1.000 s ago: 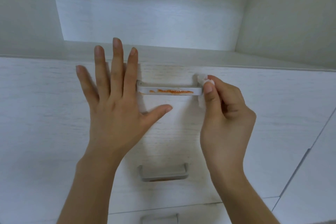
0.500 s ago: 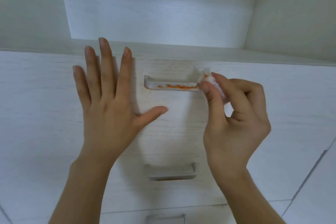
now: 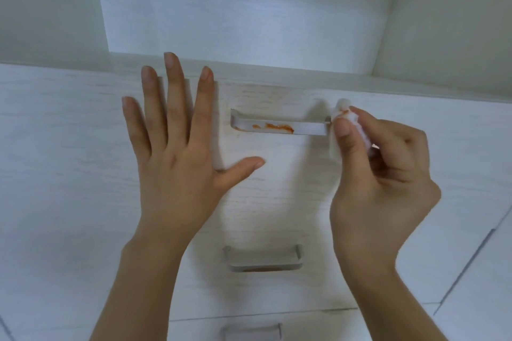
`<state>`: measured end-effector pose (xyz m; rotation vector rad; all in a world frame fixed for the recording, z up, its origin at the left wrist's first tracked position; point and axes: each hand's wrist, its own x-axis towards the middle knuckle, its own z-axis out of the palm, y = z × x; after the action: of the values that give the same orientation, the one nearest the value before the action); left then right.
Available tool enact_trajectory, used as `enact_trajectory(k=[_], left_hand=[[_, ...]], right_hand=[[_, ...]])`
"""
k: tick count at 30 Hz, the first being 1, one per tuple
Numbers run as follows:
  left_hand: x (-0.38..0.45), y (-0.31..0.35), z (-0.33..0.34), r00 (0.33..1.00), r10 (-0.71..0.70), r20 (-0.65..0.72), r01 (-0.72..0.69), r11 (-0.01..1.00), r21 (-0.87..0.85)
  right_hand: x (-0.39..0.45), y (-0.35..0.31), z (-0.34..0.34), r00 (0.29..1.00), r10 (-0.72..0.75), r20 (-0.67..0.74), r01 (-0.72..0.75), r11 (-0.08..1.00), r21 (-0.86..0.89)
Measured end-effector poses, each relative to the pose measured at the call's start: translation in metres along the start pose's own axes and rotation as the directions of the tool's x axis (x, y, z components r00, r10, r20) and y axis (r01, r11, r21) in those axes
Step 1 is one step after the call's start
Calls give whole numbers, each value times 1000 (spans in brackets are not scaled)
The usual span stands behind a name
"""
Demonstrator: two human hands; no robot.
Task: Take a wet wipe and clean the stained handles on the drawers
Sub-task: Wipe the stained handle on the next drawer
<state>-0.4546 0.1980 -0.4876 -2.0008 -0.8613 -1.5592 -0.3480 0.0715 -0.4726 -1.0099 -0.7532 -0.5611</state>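
- Up top, left hand [image 3: 177, 158] flat on the white drawer front [image 3: 69, 174], fingers straight and fanned apart, thumb stretched out toward the right, holding nothing.
- Just right of that hand, upper handle [image 3: 279, 124], a pale bar mounted on the top drawer.
- Orange stain [image 3: 277, 127] smeared along the left and middle stretch of the bar; right stretch clean and pale.
- At the bar's right end, right hand [image 3: 379, 185] with thumb and curled fingers pinching a bunched white wet wipe [image 3: 345, 119].
- Wipe touching the handle's right end, a faint orange mark on the part above the thumb, a loose fold hanging down beside the thumb.
- Lower down, between the two forearms, middle handle [image 3: 263, 260] on the next drawer, with a thin orange line along its lower edge.
- At the bottom edge, only the top of a third handle [image 3: 250, 331]; any stain on it impossible to tell.
- Above the drawers, an open white shelf recess [image 3: 243, 8] with a bright back panel.
- Far right, a narrow seam between the drawer unit and a neighbouring white panel [image 3: 482, 299].
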Motion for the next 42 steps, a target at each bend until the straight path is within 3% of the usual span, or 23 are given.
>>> enact_trajectory(k=[3, 9, 14, 16, 19, 22, 25, 33, 37, 40, 42], left_hand=[[0, -1, 1, 1000, 0, -8, 0, 1000, 4], [0, 0, 1, 1000, 0, -3, 0, 1000, 7], [0, 0, 1, 1000, 0, -3, 0, 1000, 22], [0, 0, 1, 1000, 0, -4, 0, 1000, 29], [0, 0, 1, 1000, 3, -9, -3, 1000, 24], [0, 0, 0, 1000, 4, -6, -4, 1000, 22], [0, 1, -2, 1000, -2, 5, 2, 1000, -4], [0, 2, -3, 1000, -10, 7, 10, 1000, -10], [0, 3, -4, 1000, -15, 13, 15, 1000, -19], [0, 3, -4, 1000, -15, 19, 15, 1000, -20], [0, 2, -4, 1000, -16, 14, 16, 1000, -18]], right_hand=[[1, 0, 1, 990, 107, 91, -111, 993, 31], [9, 0, 0, 953, 281, 111, -293, 949, 119], [16, -2, -4, 922, 335, 194, -360, 927, 108], [13, -6, -7, 944, 266, 195, -282, 957, 62], [-1, -14, -2, 979, 20, 205, -12, 999, -39], [-10, -13, 10, 959, -201, 202, 232, 962, -144], [-14, -6, 14, 930, -326, 171, 358, 909, -216], [-15, -8, 20, 935, -342, 97, 355, 909, -218], [-15, -13, 19, 947, -292, 131, 314, 928, -202], [-15, -15, 9, 981, -179, 80, 187, 976, -109], [-14, -17, 10, 974, -201, 108, 214, 968, -132]])
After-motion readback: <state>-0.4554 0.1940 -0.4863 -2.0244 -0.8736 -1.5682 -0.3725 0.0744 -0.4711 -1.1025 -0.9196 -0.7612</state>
